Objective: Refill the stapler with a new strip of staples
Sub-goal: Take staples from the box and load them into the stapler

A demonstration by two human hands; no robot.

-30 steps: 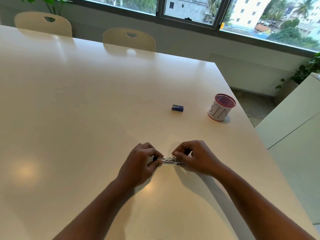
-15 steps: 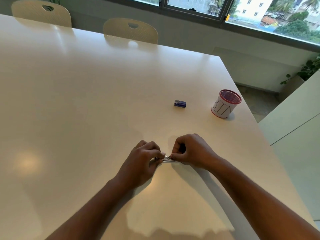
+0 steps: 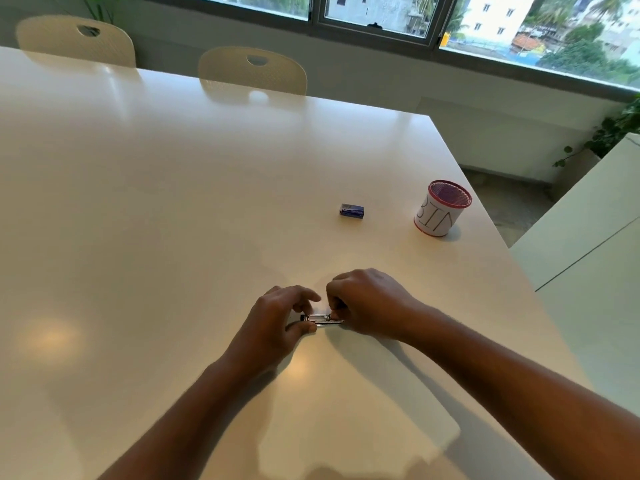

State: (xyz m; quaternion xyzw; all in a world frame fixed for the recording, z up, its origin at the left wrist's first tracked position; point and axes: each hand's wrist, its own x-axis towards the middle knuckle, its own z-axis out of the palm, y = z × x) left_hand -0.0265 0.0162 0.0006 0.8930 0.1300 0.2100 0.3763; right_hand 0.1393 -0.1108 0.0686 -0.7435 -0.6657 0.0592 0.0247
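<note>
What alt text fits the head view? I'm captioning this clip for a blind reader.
Two hands work a small metal stapler low on a white table: the left hand pinches one end, the right hand curls over the other. Farther off lie a small blue box and a red-rimmed cup lettered BIN, with two chairs and windows beyond.

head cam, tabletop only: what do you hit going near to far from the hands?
stapler gripped between left hand and right hand → small blue box → cup marked BIN → two chairs at the table's far edge.
</note>
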